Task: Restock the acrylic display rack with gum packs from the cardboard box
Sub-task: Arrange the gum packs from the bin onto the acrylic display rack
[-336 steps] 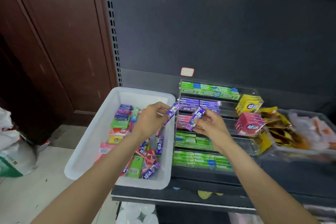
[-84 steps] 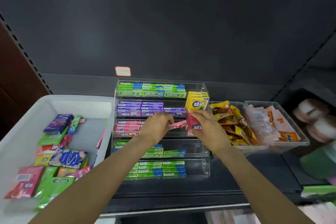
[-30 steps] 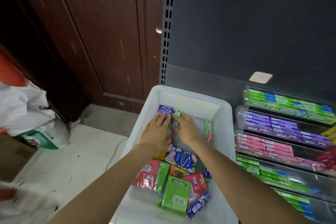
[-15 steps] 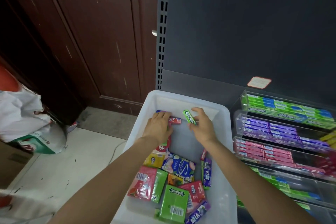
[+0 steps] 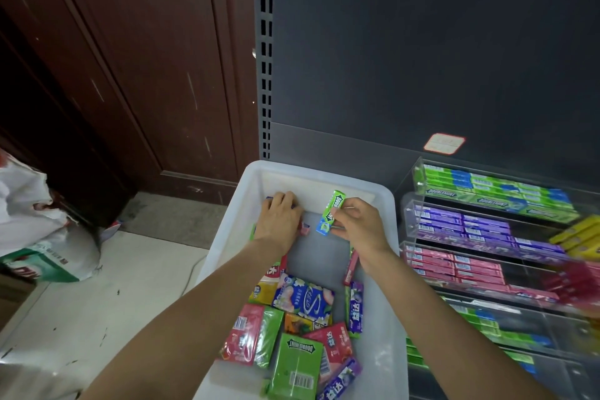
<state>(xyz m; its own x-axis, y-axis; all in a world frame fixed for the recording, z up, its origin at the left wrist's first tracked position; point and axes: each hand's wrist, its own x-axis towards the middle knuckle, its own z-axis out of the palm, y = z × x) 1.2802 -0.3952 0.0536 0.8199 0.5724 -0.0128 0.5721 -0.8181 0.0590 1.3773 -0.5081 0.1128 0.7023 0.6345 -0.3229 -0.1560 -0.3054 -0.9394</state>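
Right hand has lifted the pinched green pack; left hand still grips packs.

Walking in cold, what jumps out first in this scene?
A right hand pinching a slim green gum pack above a white bin. Below lies a bright jumble of loose packs, and the left hand rests on the bin's far end. At right, a clear acrylic rack holds tidy green, purple and pink rows.

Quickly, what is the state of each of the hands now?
Left hand: curled over packs at the bin's far end; whether it grips one cannot be told.
Right hand: pinches a green gum stick.
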